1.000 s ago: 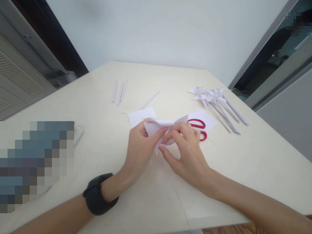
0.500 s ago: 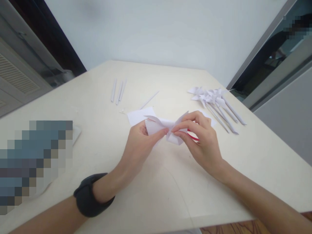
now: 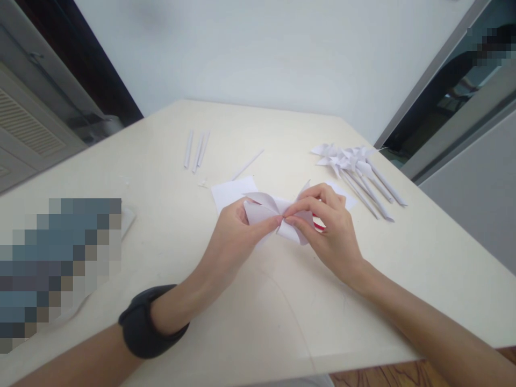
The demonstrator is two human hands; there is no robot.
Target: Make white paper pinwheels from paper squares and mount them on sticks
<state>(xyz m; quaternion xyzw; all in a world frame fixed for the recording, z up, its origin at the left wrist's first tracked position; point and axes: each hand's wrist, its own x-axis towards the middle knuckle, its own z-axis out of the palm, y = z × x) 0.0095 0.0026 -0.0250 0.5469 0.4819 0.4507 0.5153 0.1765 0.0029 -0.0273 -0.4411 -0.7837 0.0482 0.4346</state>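
your left hand [image 3: 231, 236] and right hand [image 3: 328, 231] pinch the folded paper pinwheel [image 3: 274, 215] at its centre, mid-table [image 3: 258, 312], finished pinwheels [image 3: 357, 166] toward the far right edge.

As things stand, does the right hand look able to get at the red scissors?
Probably yes. The red scissors lie on the table directly beneath the right hand, mostly hidden by it. But that hand is pinching the folded paper with the left hand, so it would need to release first.

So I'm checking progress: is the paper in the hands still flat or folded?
Folded: the paper shows curved flaps, pinched at its centre by the left hand and right hand.
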